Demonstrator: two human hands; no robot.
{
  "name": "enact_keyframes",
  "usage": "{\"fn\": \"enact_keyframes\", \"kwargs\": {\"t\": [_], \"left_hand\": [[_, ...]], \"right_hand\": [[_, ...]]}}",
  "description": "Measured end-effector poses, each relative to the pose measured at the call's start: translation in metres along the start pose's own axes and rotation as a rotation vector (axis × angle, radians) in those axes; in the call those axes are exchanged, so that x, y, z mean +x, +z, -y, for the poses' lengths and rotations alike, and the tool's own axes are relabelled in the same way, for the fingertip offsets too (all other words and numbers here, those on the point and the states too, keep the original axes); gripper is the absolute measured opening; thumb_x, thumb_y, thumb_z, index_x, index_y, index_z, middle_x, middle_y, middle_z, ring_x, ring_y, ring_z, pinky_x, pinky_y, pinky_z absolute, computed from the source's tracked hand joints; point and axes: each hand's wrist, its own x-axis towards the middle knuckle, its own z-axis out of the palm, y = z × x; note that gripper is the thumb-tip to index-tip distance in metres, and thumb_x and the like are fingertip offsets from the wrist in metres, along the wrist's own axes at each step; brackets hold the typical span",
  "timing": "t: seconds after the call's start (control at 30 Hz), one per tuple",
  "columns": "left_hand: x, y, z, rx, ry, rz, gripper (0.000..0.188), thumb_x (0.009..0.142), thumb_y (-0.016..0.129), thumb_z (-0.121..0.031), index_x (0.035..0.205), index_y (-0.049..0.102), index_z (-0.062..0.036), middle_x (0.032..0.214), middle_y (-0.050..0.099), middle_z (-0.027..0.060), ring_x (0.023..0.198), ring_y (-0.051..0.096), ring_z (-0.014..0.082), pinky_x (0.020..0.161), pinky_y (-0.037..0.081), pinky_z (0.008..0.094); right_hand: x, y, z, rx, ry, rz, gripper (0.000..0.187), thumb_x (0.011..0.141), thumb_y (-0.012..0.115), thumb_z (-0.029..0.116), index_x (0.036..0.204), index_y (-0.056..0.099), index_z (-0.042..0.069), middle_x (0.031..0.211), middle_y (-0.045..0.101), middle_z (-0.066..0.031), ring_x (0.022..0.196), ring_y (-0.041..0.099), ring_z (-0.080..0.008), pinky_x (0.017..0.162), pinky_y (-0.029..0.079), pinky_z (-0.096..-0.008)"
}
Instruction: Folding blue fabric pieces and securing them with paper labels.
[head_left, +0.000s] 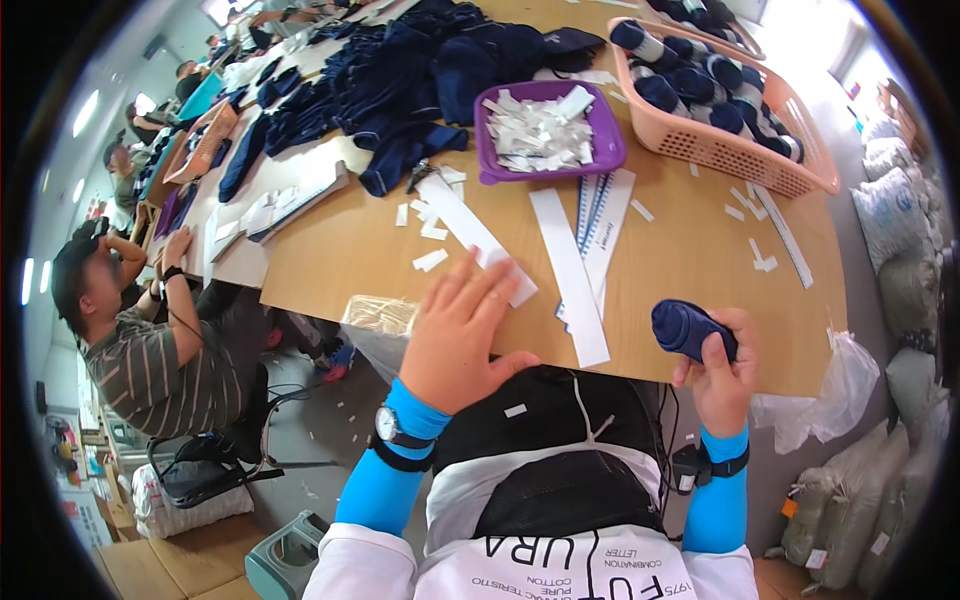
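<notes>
My left hand (458, 345) lies with its fingers stretched out, the fingertips over the near end of a long white paper strip (462, 215) on the table. My right hand (722, 375) is closed round a tightly rolled navy cloth bundle (680, 330), held at the table's near edge. Between the hands lies another white strip (570, 280), partly over a printed blue-and-white strip (605, 235). A purple basket (484, 150) full of small white paper slips (540, 125) stands beyond them.
At the far right, a peach plastic basket (700, 150) holds several navy rolls with white bands. Navy garments (390, 80) are heaped across the back left. Loose slips lie around the table (680, 240). A seated person (170, 350) works at the left; stuffed sacks (845, 500) stand at the right.
</notes>
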Motion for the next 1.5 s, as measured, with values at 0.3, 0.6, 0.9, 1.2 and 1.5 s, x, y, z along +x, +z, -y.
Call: {"fn": "enact_keyframes", "kwargs": {"t": [0.3, 0.6, 0.9, 1.2, 1.5], "left_hand": [[-0.013, 0.014, 0.0, -0.181, 0.177, -0.102, 0.041, 0.07, 0.09, -0.016, 0.108, 0.077, -0.0168, 0.114, 0.071, 0.0004, 0.119, 0.066, 0.03, 0.095, 0.054, 0.044], [-0.002, -0.024, -0.024, -0.742, 0.13, -0.195, 0.018, 0.086, 0.074, 0.003, 0.101, 0.072, -0.0061, 0.097, 0.067, 0.0093, 0.099, 0.069, 0.0301, 0.081, 0.056, 0.0382], [0.016, -0.022, -0.1, -1.02, -0.19, -0.226, 0.013, 0.092, 0.078, 0.001, 0.103, 0.072, -0.001, 0.09, 0.069, 0.01, 0.059, 0.055, 0.0168, 0.056, 0.043, 0.0297], [0.01, -0.013, -0.116, -1.446, -0.356, -0.488, 0.024, 0.087, 0.087, 0.002, 0.1, 0.067, 0.0018, 0.09, 0.074, 0.0064, 0.089, 0.072, 0.0099, 0.076, 0.056, 0.024], [0.027, -0.036, -0.053, -1.071, -0.145, -0.599, 0.01, 0.096, 0.073, 0.008, 0.104, 0.071, 0.0027, 0.096, 0.074, 0.0082, 0.09, 0.07, 0.0122, 0.08, 0.055, 0.0252]], "right_hand": [[0.007, -0.009, -0.005, 0.101, 0.001, -0.069, 0.03, 0.11, 0.063, 0.023, 0.133, 0.059, 0.005, 0.112, 0.072, -0.0147, 0.084, 0.07, -0.0194, 0.059, 0.057, -0.0322], [0.0, 0.032, 0.02, -0.115, -0.049, -0.181, 0.025, 0.107, 0.069, 0.019, 0.124, 0.063, 0.002, 0.102, 0.071, -0.012, 0.066, 0.068, -0.0177, 0.057, 0.056, -0.0306], [0.005, 0.103, 0.04, -0.035, -0.096, -0.094, 0.021, 0.104, 0.071, 0.01, 0.121, 0.065, 0.001, 0.104, 0.07, -0.0087, 0.078, 0.068, -0.0138, 0.069, 0.056, -0.0272], [-0.002, 0.113, 0.044, -0.068, -0.121, -0.083, 0.02, 0.104, 0.072, 0.011, 0.121, 0.067, 0.001, 0.104, 0.068, -0.0056, 0.087, 0.066, -0.0106, 0.076, 0.054, -0.026], [0.0, 0.091, 0.039, -0.038, -0.086, -0.107, 0.021, 0.107, 0.068, 0.015, 0.123, 0.063, 0.002, 0.095, 0.069, -0.0076, 0.067, 0.065, -0.0116, 0.056, 0.05, -0.0253]]}}
